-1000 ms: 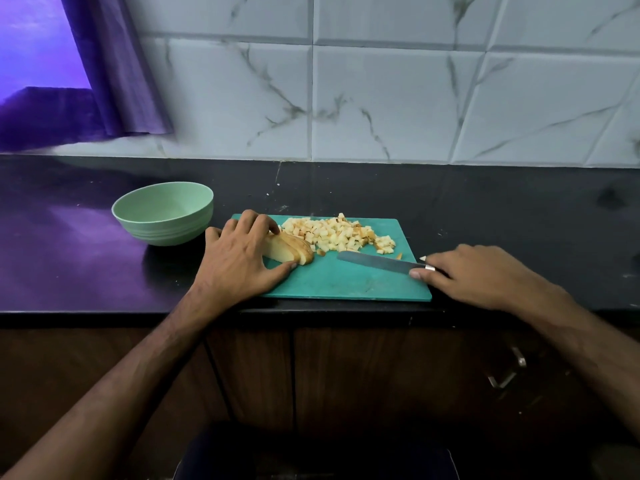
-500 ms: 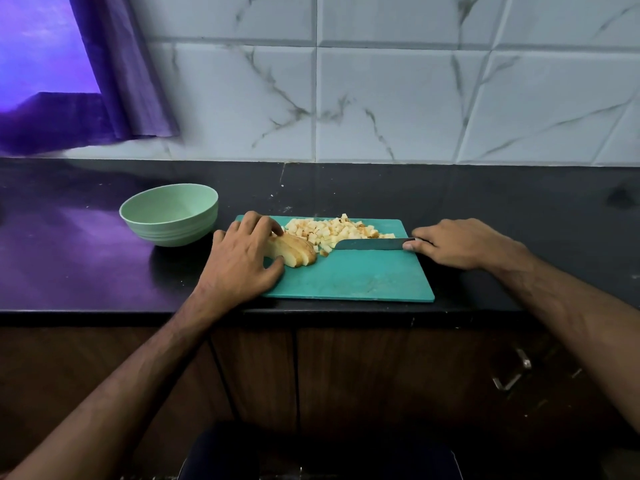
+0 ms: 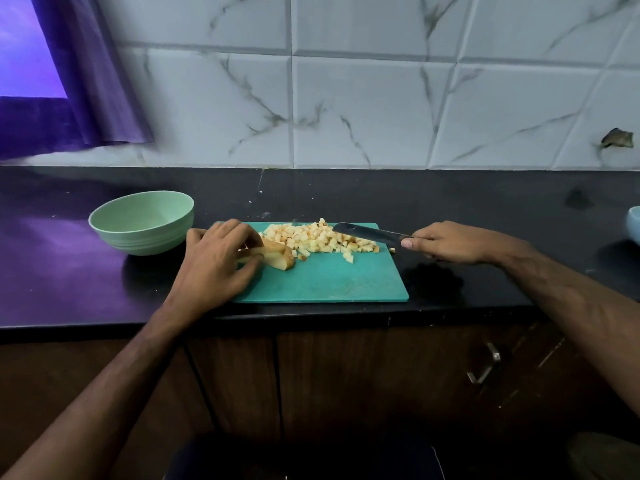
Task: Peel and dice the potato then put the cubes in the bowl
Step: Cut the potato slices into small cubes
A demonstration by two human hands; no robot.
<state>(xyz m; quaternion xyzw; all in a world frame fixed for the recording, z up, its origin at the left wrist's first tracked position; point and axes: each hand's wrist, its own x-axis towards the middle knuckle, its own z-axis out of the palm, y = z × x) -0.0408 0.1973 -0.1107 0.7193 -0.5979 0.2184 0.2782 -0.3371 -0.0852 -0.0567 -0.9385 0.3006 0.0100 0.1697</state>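
Observation:
A teal cutting board (image 3: 332,282) lies on the black counter. Several pale potato cubes (image 3: 318,239) are heaped along its far side. At the board's left end my left hand (image 3: 214,265) grips a stack of potato slices (image 3: 277,258) between fingers and thumb. My right hand (image 3: 450,242) holds a knife (image 3: 367,233) by the handle, off the board's right edge. The blade is lifted over the right part of the cube heap and points left. An empty pale green bowl (image 3: 142,221) stands left of the board.
A light blue dish (image 3: 634,225) shows at the far right edge of the counter. A marble-tiled wall runs behind. A purple curtain (image 3: 93,81) hangs at the back left. Cabinet doors with a metal handle (image 3: 485,367) sit below the counter's front edge.
My right hand took the knife from flat on the board, slid it back toward the cubes, then raised the blade over the heap. My left hand stayed on the slices.

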